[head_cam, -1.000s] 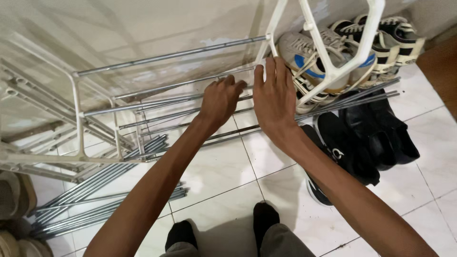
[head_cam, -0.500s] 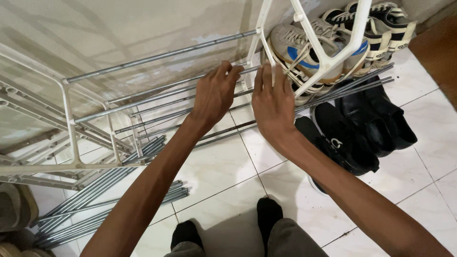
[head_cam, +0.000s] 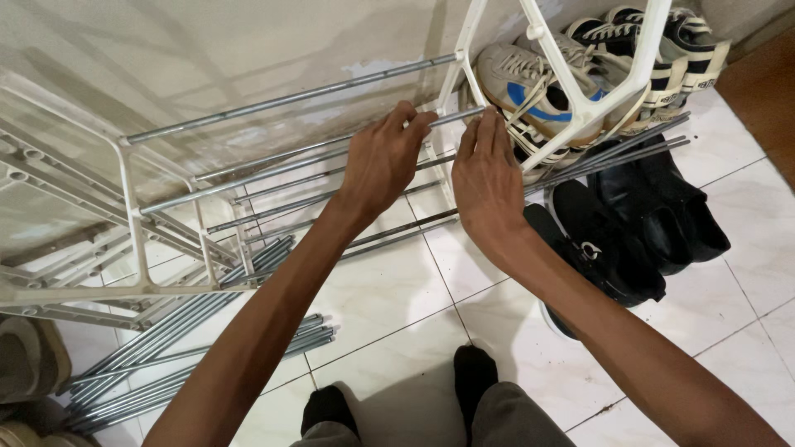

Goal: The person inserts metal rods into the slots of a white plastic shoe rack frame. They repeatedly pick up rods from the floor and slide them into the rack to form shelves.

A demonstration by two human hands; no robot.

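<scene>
both hands meet on one grey metal rod point(head_cam: 331, 146) of a half-built shoe rack. the left hand point(head_cam: 383, 161) has its fingers curled over the rod, closed on it. the right hand point(head_cam: 489, 174) lies just beside it, palm down, fingers straight and pressed together, their tips on the rod's end where it meets the white plastic side frame point(head_cam: 571, 91) at the right. whether the right hand grips the rod cannot be told. the rod runs slanting above the white tiled floor point(head_cam: 397, 290), close to the wall, from a second white side frame point(head_cam: 137, 223) at the left to the right one. about six rods in all span between the two frames; an exact count is not possible where they overlap. a loose bundle of spare rods point(head_cam: 182, 331) lies on the floor near its left edge, too many and too overlapped to count. behind the right frame, against the wall, sit sneakers point(head_cam: 538, 83) in white, blue and black, at least three. two black shoes point(head_cam: 638, 215) rest on the floor below them. two feet in black socks point(head_cam: 397, 393) stand at the floor's near edge. tan footwear point(head_cam: 29, 364) shows at the lower left corner.
</scene>
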